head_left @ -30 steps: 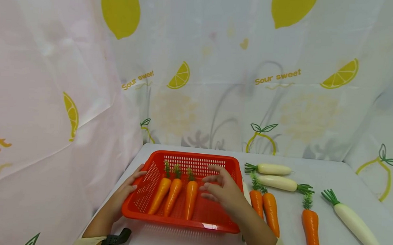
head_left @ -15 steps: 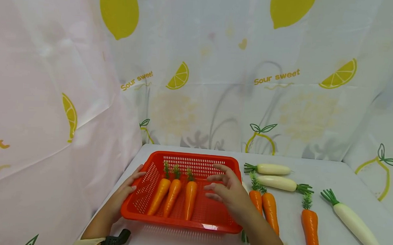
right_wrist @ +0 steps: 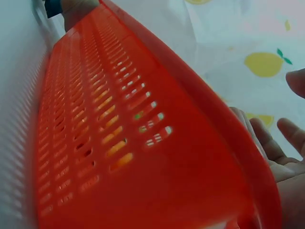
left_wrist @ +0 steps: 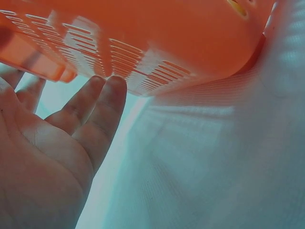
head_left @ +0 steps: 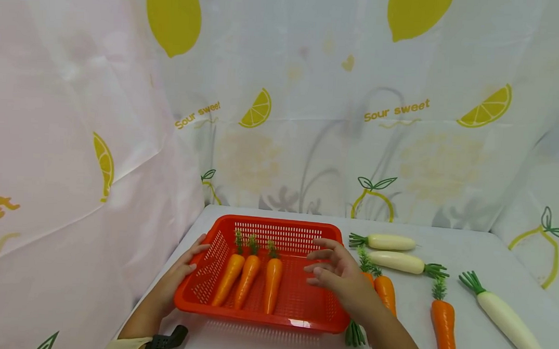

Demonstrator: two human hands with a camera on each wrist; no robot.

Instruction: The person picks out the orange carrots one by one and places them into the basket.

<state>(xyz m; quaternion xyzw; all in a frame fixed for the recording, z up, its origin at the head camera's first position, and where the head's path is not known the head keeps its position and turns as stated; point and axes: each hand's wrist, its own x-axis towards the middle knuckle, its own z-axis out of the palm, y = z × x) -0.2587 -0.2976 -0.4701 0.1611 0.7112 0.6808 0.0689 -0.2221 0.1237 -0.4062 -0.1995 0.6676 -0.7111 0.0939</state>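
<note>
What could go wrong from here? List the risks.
The left hand touches the red basket, so a push could slide it toward the two carrots just to its right. The right hand hangs over the basket's right side and might catch the rim. The right forearm, beside those carrots, could roll them.

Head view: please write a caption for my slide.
Three carrots lie in a red basket, left hand at one side, right hand at the other.

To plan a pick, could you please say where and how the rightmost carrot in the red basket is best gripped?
I'd probably grip the rightmost carrot by its thick end, just below the leaves, from above and the right: it tapers toward the near side of the red basket, with bare floor on its right.
</note>
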